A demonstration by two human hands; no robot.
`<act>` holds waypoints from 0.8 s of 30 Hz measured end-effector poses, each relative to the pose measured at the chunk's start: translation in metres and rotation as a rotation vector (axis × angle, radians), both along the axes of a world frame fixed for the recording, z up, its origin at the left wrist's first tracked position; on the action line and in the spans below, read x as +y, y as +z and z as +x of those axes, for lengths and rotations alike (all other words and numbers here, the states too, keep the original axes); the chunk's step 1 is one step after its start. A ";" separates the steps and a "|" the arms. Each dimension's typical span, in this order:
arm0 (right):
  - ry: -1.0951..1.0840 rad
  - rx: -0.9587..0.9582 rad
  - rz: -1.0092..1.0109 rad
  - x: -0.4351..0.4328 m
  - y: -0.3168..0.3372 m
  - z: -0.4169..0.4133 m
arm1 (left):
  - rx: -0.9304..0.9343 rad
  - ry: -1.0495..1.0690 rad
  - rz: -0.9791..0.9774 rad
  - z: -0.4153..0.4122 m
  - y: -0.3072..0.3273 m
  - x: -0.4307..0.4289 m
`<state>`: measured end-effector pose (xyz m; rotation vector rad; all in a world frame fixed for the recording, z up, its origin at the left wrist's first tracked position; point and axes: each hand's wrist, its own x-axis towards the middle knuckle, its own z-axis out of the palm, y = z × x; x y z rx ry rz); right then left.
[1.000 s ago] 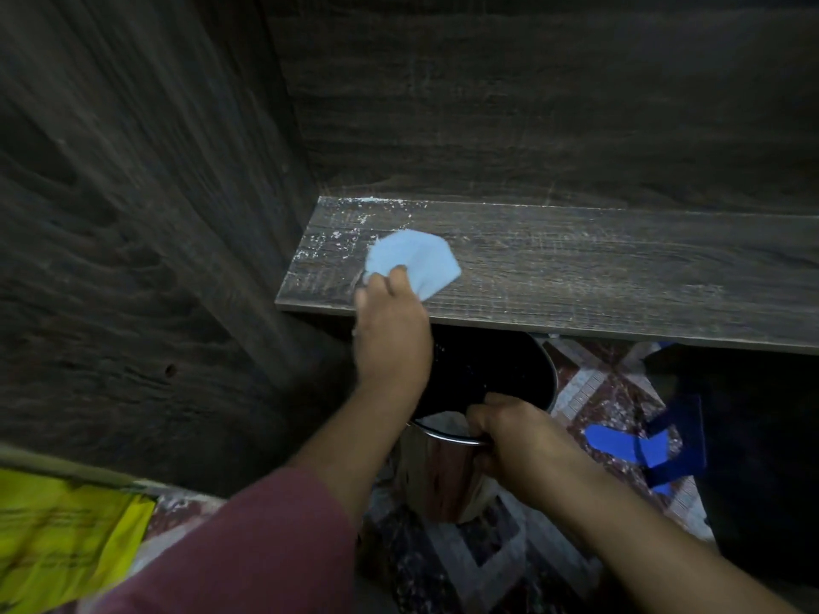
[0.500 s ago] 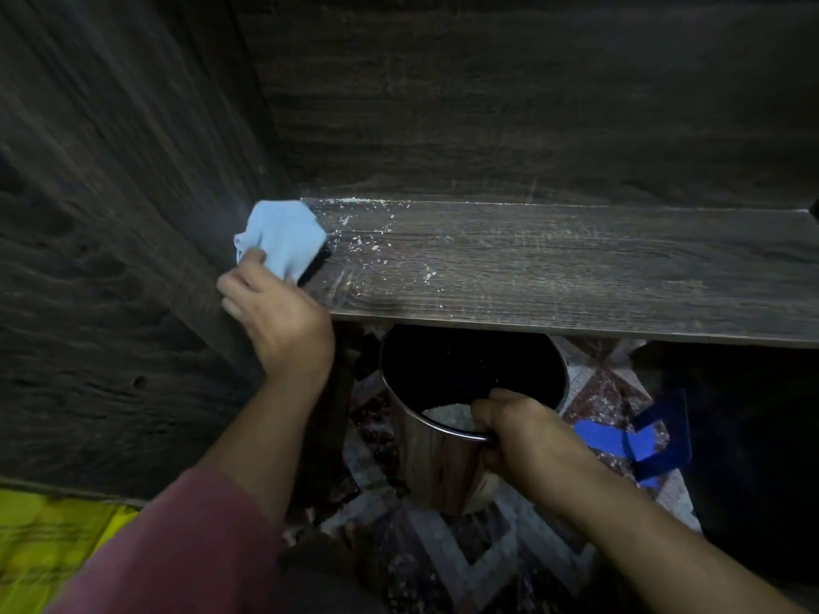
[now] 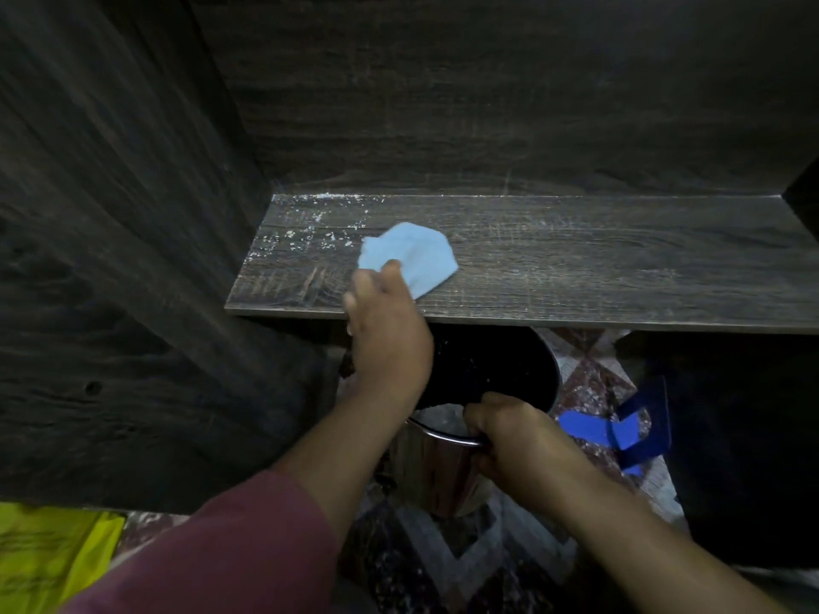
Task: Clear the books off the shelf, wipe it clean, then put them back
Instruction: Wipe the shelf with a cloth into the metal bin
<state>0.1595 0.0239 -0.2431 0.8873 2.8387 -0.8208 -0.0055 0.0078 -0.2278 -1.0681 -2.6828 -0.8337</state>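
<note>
White dust (image 3: 306,234) is seen at the far-left end of the shelf (image 3: 576,263), whose long axis runs left-right. Just right of the dust, the blue cloth (image 3: 414,252) is gripped by the left hand (image 3: 390,343), the nearer one. The steel pot (image 3: 436,476) rim is clamped by the right hand (image 3: 509,432) below the shelf's near edge. No books are in view.

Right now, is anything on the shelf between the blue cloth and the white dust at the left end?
Nothing visible is. The left hand holds the blue cloth on the shelf, and only bare board lies between it and the white dust.
</note>
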 end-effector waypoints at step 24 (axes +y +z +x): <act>-0.043 0.052 0.060 0.023 0.000 0.027 | -0.143 -0.518 -0.115 -0.011 0.026 0.043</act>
